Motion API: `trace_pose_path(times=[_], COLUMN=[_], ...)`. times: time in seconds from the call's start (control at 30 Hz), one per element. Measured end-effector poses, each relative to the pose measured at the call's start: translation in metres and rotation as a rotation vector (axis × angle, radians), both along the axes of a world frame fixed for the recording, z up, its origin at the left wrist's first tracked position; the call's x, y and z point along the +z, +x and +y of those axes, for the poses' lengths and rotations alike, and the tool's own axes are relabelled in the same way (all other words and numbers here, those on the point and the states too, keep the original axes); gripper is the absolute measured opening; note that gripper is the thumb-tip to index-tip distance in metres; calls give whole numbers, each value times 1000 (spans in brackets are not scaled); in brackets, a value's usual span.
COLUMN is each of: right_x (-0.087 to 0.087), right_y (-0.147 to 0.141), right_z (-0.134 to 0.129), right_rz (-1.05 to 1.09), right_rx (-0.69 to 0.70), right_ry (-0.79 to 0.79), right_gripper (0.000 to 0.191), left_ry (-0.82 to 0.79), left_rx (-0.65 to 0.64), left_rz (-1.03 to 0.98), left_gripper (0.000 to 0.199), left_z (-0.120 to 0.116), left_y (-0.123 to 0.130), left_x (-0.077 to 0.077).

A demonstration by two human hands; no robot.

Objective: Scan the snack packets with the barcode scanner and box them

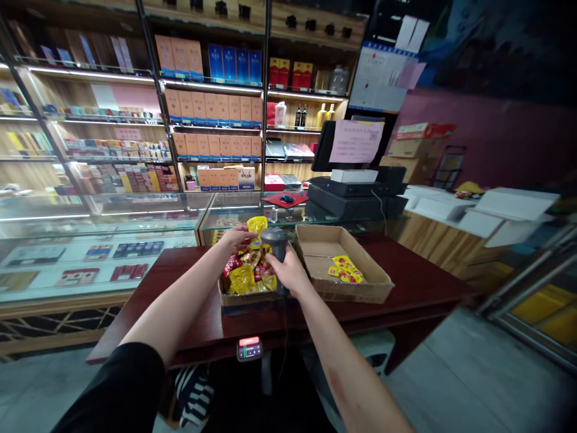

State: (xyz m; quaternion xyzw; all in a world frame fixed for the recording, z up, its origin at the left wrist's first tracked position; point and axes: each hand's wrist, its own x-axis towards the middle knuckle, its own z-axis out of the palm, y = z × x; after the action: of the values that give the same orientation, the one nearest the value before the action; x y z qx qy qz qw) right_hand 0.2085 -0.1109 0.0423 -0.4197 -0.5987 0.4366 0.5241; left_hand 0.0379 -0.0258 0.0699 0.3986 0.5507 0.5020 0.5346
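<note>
In my right hand [288,269] is a grey handheld barcode scanner [274,240], its head tilted toward the left. My left hand [237,239] pinches a yellow snack packet [256,225] in front of the scanner's head. Below both hands stands a cardboard box [247,300] filled with yellow, red and gold snack packets [242,279]. To its right, a larger open cardboard box [347,293] holds a few yellow-and-red packets [346,269] on its floor. My fingertips on the packet are small and partly hidden.
Both boxes rest on a dark red wooden table [180,282]. Behind it are a glass display counter [153,210], a monitor [349,144] with a paper on it, and a mouse [286,198] on a red mat. White boxes [509,210] are stacked at right.
</note>
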Motion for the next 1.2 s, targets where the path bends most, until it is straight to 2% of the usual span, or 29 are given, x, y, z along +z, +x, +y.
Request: trace_pose_path(times=[0.1,0.3,0.67,0.93,1.2], right_x=[-11,-21,-13,-12,-6], right_y=[-8,-18,-20,-22,-21], right_z=[-10,-25,-45,-44,-40], right_rz=[-18,-35,-21,-11,2], right_rx=[30,-8,-25,-28,-71], right_ry=[-90,-104,-8,-30,18], right_gripper=[37,45,45,47,36], left_ry=[-7,-26,-27,-30,-28], left_rx=[15,21,37,49,62], left_rz=[-1,-15,-20,1,-2], left_gripper=[42,42,44,47,47], left_z=[-1,-8,-2,-2,-1], left_y=[6,19,11,10,9], left_x=[-2,1,-3,2,0])
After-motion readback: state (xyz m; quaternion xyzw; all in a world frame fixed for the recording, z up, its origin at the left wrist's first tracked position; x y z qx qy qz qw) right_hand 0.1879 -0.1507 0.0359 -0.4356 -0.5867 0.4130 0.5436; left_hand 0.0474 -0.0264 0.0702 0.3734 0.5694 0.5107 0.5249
